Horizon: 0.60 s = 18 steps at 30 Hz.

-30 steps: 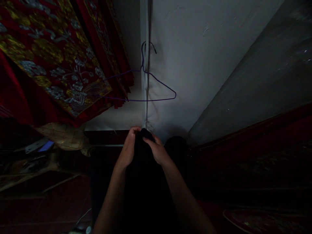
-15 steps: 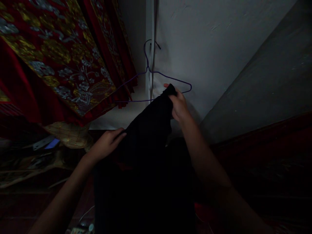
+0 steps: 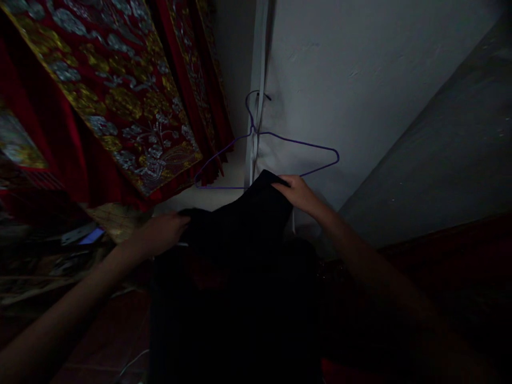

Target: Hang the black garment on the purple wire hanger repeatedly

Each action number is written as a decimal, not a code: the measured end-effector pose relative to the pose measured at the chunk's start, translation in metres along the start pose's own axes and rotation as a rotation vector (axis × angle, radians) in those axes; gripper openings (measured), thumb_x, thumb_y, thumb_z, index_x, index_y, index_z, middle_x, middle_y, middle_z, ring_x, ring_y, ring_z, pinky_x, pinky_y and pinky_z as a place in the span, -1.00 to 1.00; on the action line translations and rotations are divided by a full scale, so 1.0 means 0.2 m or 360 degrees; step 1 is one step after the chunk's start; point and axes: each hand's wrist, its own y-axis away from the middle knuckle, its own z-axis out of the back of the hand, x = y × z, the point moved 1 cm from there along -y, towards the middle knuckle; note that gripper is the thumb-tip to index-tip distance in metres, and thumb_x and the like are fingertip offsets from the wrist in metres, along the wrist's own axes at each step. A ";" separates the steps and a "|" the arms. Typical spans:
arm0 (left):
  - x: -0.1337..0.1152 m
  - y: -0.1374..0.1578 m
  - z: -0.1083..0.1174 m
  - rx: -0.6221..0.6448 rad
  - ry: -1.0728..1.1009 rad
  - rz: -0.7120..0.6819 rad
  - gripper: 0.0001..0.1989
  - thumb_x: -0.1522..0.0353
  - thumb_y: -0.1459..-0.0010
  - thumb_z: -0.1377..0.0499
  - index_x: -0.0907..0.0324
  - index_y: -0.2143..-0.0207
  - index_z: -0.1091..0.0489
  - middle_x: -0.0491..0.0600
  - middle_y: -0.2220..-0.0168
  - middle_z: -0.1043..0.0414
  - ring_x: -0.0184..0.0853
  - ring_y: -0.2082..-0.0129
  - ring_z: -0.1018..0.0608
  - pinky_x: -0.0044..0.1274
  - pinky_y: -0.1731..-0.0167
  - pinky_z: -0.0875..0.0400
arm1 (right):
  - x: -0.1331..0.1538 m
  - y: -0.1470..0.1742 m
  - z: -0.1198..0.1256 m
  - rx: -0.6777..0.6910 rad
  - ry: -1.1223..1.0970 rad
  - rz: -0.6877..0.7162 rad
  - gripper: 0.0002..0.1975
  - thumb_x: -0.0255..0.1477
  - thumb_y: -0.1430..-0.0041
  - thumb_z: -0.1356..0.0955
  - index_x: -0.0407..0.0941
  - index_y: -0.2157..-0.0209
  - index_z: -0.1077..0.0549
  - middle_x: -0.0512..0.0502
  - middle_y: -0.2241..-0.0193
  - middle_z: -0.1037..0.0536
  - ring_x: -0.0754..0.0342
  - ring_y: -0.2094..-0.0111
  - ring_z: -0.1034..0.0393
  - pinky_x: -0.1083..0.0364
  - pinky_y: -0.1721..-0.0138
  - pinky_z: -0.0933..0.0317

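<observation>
A dark cloth garment (image 3: 244,218) is stretched between my two hands; in this dim light I cannot tell what kind it is. My left hand (image 3: 165,232) grips its left edge, fingers closed and slightly blurred. On the other side, my right hand (image 3: 296,191) pinches the upper corner between thumb and fingers. Just behind that corner hangs a purple wire hanger (image 3: 298,141), its hook over a pale strip on the wall. The garment covers part of the hanger's bottom bar. Its lower part merges with the darkness below.
Red cloth with gold and silver embroidery (image 3: 132,101) hangs at the upper left. A pale vertical strip (image 3: 259,53) runs down the grey wall (image 3: 340,69). Dim cluttered items, a small blue object (image 3: 92,236) among them, lie at the left. A thin white cord (image 3: 134,361) trails below.
My left hand has moved left, pulling the garment wider. The right hand has come slightly lower relative to the hanger. The view has shifted, so hanger and wall appear lower and further right.
</observation>
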 end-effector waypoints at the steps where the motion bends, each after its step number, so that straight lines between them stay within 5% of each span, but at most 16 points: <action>1: 0.01 -0.04 0.04 -0.0056 -0.0117 -0.0052 -0.89 0.40 -0.09 -0.12 0.11 0.43 -0.45 0.10 0.40 -0.49 -0.13 0.33 -0.51 -0.34 0.17 -0.38 | 0.02 0.00 0.01 0.0021 -0.0046 -0.0053 -0.73 -0.22 -0.03 -0.38 -0.15 0.53 -0.49 0.06 0.63 -0.40 0.16 0.57 -0.23 0.16 0.52 -0.05; 9: -0.13 -0.28 0.15 -0.0866 0.0386 -0.0299 -0.79 0.32 -0.22 0.00 0.15 0.27 -0.41 0.16 -0.07 -0.45 -0.09 -0.10 -0.45 -0.23 -0.13 -0.30 | 0.04 0.04 -0.05 0.0017 -0.0250 -0.0251 -0.61 -0.10 0.04 -0.43 -0.13 0.61 -0.36 0.07 0.67 -0.31 0.19 0.62 -0.15 0.17 0.59 0.03; 12: -0.20 -0.34 0.20 -0.0962 0.0316 -0.0390 -0.83 0.35 -0.21 -0.04 0.15 0.26 -0.42 0.15 -0.07 -0.46 -0.10 -0.08 -0.47 -0.26 -0.12 -0.31 | 0.05 0.05 -0.10 0.0028 -0.0294 -0.0264 -0.60 -0.09 0.03 -0.43 -0.12 0.60 -0.34 0.08 0.68 -0.30 0.19 0.63 -0.14 0.17 0.59 0.04; 18: -0.28 -0.60 0.35 -0.0853 0.0199 -0.0545 -0.77 0.42 -0.15 -0.11 0.17 0.14 -0.45 0.09 0.15 -0.55 -0.14 0.11 -0.56 -0.31 -0.01 -0.39 | 0.12 0.07 -0.20 0.0049 -0.0193 -0.0045 -0.68 -0.18 -0.12 -0.34 -0.13 0.55 -0.39 0.04 0.63 -0.39 0.14 0.57 -0.26 0.17 0.56 -0.10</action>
